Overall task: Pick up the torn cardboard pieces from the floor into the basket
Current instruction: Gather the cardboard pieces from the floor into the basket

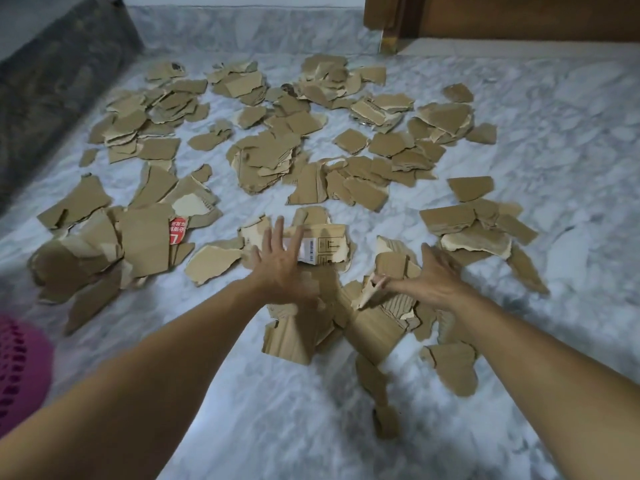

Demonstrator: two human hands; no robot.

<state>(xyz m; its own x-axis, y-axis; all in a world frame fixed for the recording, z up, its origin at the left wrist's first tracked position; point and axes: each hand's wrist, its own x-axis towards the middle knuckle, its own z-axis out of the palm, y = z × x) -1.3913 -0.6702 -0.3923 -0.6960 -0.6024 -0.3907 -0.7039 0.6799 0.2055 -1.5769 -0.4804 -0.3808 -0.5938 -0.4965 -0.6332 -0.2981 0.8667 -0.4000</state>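
Torn brown cardboard pieces (263, 157) lie scattered in heaps across the marble floor. My left hand (280, 261) is spread open, fingers apart, over a pile in the near middle, its fingertips on a piece with a barcode label (323, 245). My right hand (433, 278) reaches flat over the pile beside it, and a small torn scrap (372, 292) sits at its thumb; whether the thumb grips it is unclear. Only a curved part of the pink basket (20, 368) shows, at the left edge.
The grey-white marble floor (554, 133) runs bare to the right and in front of me. A dark sloping object (52, 81) stands at the far left. Wooden furniture (502, 19) stands at the back right. A piece with a red label (177, 230) lies left of my hands.
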